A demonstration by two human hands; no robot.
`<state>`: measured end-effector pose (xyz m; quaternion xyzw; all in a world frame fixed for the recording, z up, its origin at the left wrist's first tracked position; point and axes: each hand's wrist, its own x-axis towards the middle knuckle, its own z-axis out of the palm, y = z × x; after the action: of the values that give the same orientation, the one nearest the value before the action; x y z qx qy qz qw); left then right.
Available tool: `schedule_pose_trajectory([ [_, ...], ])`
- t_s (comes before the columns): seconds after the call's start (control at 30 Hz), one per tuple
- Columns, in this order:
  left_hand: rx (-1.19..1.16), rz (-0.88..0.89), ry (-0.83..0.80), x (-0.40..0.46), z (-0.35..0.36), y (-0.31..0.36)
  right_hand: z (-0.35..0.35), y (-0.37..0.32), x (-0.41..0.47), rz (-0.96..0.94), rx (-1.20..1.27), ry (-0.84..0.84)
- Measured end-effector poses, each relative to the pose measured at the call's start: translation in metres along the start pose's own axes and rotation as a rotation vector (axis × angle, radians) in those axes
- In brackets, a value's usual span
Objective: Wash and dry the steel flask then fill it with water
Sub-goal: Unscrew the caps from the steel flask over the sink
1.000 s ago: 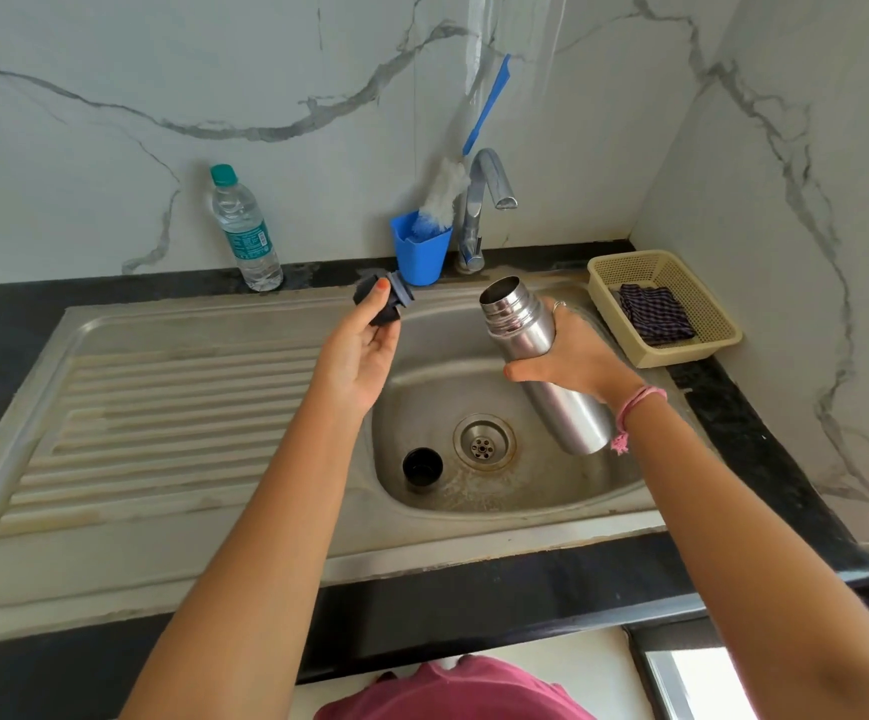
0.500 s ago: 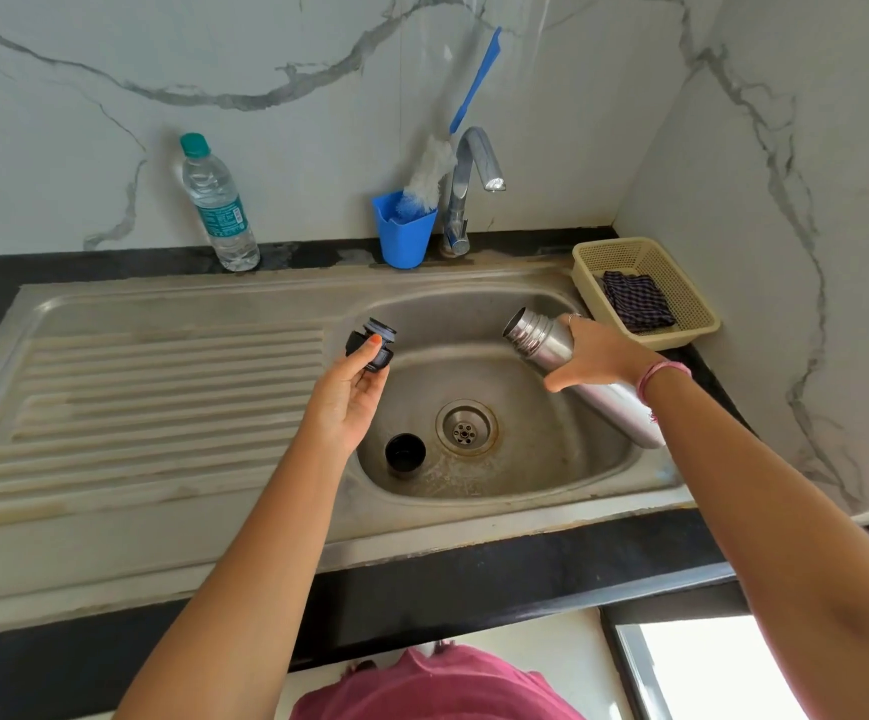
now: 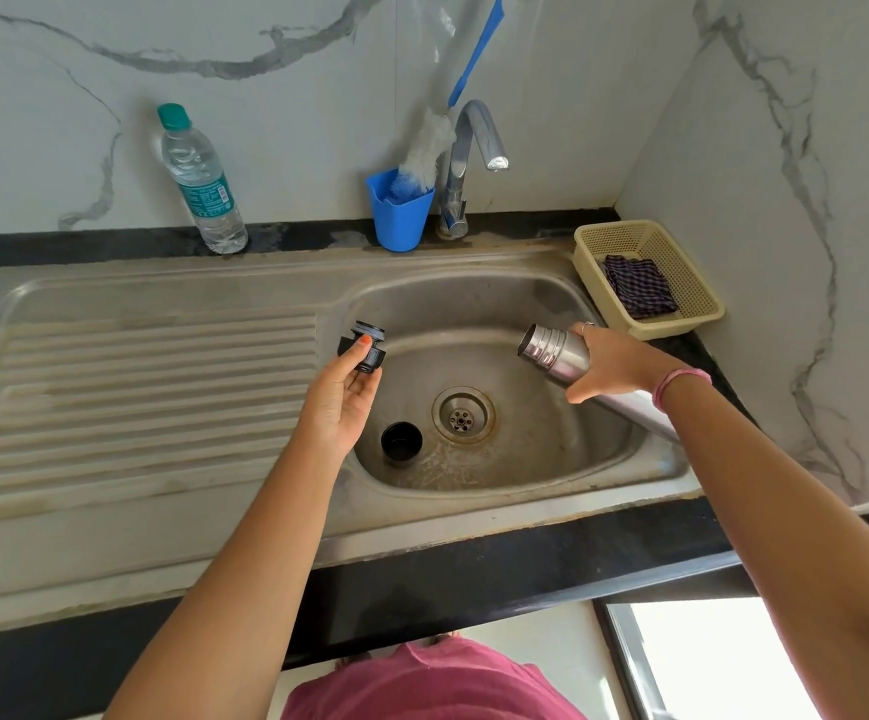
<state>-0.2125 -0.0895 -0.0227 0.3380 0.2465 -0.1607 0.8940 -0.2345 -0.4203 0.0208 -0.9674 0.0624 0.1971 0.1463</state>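
Steel flask (image 3: 557, 354) open-mouthed, tilted nearly flat over sink basin (image 3: 551, 304), neck pointing toward left hand, base hidden behind right wrist. Right hand (image 3: 616, 363) wraps flask body just behind the neck, fingers curled round it, thumb underneath. Left hand (image 3: 341, 402) palm up, across the basin from right hand, pinches black stopper (image 3: 363, 345) between thumb and fingertips, other fingers loosely open. Black cup lid (image 3: 401, 443) sits on basin floor, just below and beside left hand, next to drain (image 3: 462, 415), mouth up.

Progress, judged: flask taken apart, stopper and cup off. Tap (image 3: 474, 148) beyond both hands, no stream visible. Basin floor looks wet near drain, so maybe some rinse or emptying done; cannot tell if flask has been scrubbed. Bottle brush (image 3: 429, 148) stands in blue holder (image 3: 398, 215) beside tap, untouched. Checked cloth (image 3: 639, 285) lies in cream basket (image 3: 702, 314) just beyond right hand, folded, so drying not yet started. Plastic water bottle (image 3: 198, 184) stands capped on counter, far beyond left hand, likely the fill source. Left to do: washing, drying, filling.
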Motion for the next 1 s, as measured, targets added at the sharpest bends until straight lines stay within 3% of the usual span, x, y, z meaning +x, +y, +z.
schedule_pose_trajectory([
  [0.5, 0.029, -0.018, 0.012, -0.007, 0.002, -0.008, 0.014, 0.01, 0.001, 0.035, -0.142, -0.058],
  [1.0, 0.007, -0.025, 0.017, -0.011, 0.003, -0.014, 0.009, 0.016, -0.001, 0.035, -0.087, -0.018],
])
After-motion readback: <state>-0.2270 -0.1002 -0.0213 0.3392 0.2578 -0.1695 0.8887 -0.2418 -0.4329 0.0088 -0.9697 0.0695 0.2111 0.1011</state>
